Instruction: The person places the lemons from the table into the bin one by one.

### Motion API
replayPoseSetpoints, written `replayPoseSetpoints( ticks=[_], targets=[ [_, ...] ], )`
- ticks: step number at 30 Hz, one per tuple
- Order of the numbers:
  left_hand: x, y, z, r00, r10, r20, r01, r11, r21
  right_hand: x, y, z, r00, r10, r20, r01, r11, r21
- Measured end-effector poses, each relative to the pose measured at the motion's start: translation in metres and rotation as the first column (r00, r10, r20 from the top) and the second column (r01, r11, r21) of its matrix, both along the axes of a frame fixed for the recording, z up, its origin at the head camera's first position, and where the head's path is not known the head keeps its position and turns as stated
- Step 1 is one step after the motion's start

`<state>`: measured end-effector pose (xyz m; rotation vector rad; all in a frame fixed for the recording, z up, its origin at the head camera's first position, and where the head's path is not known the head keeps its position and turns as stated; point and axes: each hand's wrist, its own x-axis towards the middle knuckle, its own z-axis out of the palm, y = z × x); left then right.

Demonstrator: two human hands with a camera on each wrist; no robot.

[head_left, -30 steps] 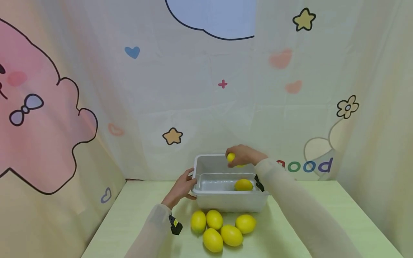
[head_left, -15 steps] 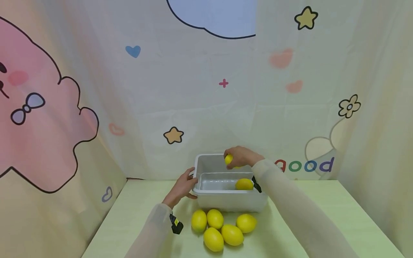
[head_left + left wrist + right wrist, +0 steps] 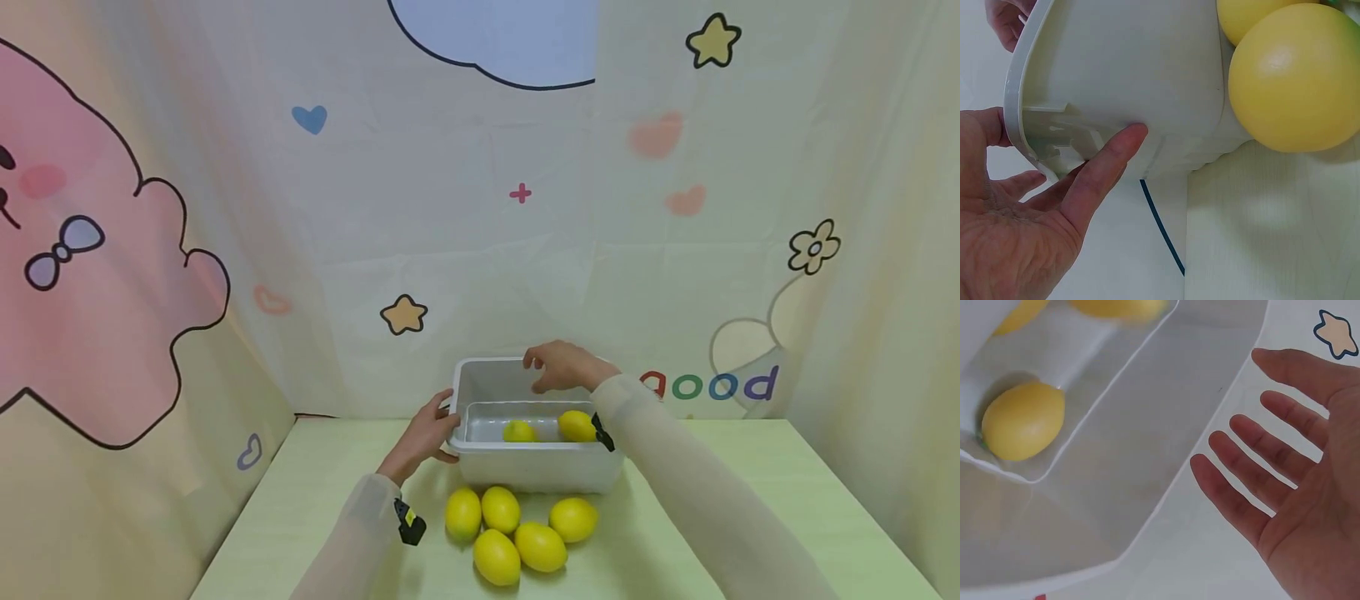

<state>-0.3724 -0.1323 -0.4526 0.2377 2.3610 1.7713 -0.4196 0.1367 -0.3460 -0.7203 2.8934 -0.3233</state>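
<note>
A white plastic bin (image 3: pixel 536 467) stands at the back of the table, with lemons inside. One lemon (image 3: pixel 520 432) lies near its middle and another lemon (image 3: pixel 577 426) to the right; in the right wrist view three yellow shapes show in it, the top one a blurred lemon (image 3: pixel 1119 307). My left hand (image 3: pixel 422 437) grips the bin's left end, thumb and fingers on either side of the rim (image 3: pixel 1015 81). Above the bin's back rim hangs my right hand (image 3: pixel 564 367), fingers spread and holding nothing in the right wrist view.
Several lemons (image 3: pixel 497 557) lie clustered on the pale green table (image 3: pixel 720 500) in front of the bin. Close behind the bin hangs a printed curtain (image 3: pixel 480 275). Black straps with small devices sit on both wrists.
My right hand has let go of the lemon it held, and that lemon is now in the bin. The right-hand lemon shifted slightly right. My left hand stays on the rim.
</note>
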Motion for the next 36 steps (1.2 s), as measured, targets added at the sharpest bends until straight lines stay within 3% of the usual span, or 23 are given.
replayPoseSetpoints(
  ticks=[16, 27, 36],
  targets=[
    [0.002, 0.0, -0.002, 1.0, 0.007, -0.004, -0.007, 1.0, 0.008, 0.029, 0.011, 0.015, 0.987, 0.072, -0.14, -0.069, 0.997, 0.028],
    [0.004, 0.001, -0.001, 1.0, 0.005, -0.015, -0.005, 1.0, 0.011, 0.051, 0.017, 0.014, 0.96, 0.141, -0.242, -0.148, 0.989, -0.01],
    [0.005, 0.0, 0.001, 1.0, 0.003, -0.006, -0.002, 1.0, 0.009, 0.074, 0.024, 0.015, 0.954, 0.121, -0.275, -0.136, 0.99, -0.038]
  ],
)
